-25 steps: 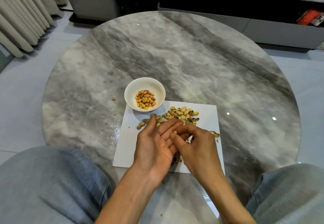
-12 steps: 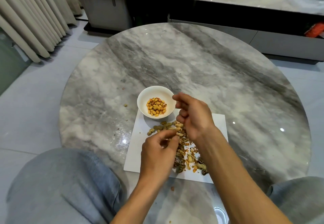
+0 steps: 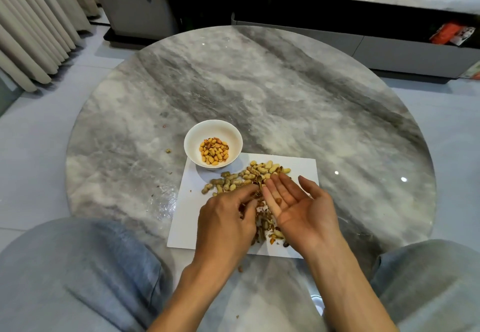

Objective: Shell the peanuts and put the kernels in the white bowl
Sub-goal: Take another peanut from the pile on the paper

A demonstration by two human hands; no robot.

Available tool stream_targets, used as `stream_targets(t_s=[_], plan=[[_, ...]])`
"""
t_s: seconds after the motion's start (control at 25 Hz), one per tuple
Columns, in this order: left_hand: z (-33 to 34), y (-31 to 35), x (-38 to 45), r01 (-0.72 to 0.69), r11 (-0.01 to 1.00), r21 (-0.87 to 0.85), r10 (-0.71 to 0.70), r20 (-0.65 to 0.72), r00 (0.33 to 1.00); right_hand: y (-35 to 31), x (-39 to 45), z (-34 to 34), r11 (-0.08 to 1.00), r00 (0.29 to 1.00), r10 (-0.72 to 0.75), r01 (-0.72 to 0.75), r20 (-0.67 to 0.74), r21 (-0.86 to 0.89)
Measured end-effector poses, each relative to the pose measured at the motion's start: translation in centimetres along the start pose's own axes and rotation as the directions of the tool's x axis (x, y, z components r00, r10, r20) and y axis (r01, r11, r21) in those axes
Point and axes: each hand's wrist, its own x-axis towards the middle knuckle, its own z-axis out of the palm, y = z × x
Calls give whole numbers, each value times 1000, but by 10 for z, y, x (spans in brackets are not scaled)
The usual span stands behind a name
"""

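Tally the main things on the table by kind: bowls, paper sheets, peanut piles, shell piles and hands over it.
White bowl with kernels: 1
White paper sheet: 1
Pile of unshelled peanuts: 1
Pile of empty shells: 1
Hands: 2, left hand and right hand
Total: 6

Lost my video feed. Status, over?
Left hand pinching shell bits; right hand open, palm up. Round white bowl holds kernels. Unshelled tan peanuts unobstructed.
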Motion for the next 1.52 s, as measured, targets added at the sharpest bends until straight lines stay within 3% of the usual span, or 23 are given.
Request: stream_targets(t_s=[0.32, 0.4, 0.52, 0.64, 0.68, 0.76, 0.84, 0.96, 1.12, 1.2, 1.36, 1.52], plan=[[9, -9, 1, -154, 951, 267, 138, 79, 987, -4, -3, -3, 999, 1000, 5, -5, 13, -32], [10, -7, 2, -189, 967, 170, 178, 75, 981, -2, -2, -2, 998, 1000, 25, -25, 2, -56], [13, -7, 4, -264, 963, -45, 268, 182, 946, 2, -9, -4, 994, 996, 85, -84, 15, -77], [12, -9, 6, -310, 940, -143, 335, 215, 917, -2, -22, -10, 993, 991, 121, -121, 58, -5], [11, -8, 6, -258, 947, -194, 294, 192, 936, -5, -26, -10, 993, 991, 110, -113, 76, 40], [9, 0, 6, 15, 924, -381, 50, 159, 986, -10, -29, -9, 994, 992, 70, -79, 109, 78], [7, 7, 7, 323, 748, -580, -234, 225, 946, -8, -27, -8, 999, 993, 45, -47, 110, 9], [4, 11, 9, 492, 556, -670, -409, 295, 864, 7, -24, -13, 983, 999, -14, 22, 47, -182], [4, 16, 11, 564, 402, -721, -492, 349, 797, 26, -26, -16, 886, 986, -156, 163, 52, -433], [5, 16, 13, 586, 275, -762, -523, 394, 756, 29, -25, -15, 820, 971, -225, 231, 76, -523], [4, 13, 17, 623, 21, -782, -600, 489, 634, 30, -20, -18, 708, 941, -330, 302, 78, -639], [2, 12, 16, 594, -207, -778, -568, 589, 574, 27, -16, -24, 642, 903, -419, 367, 93, -673]])
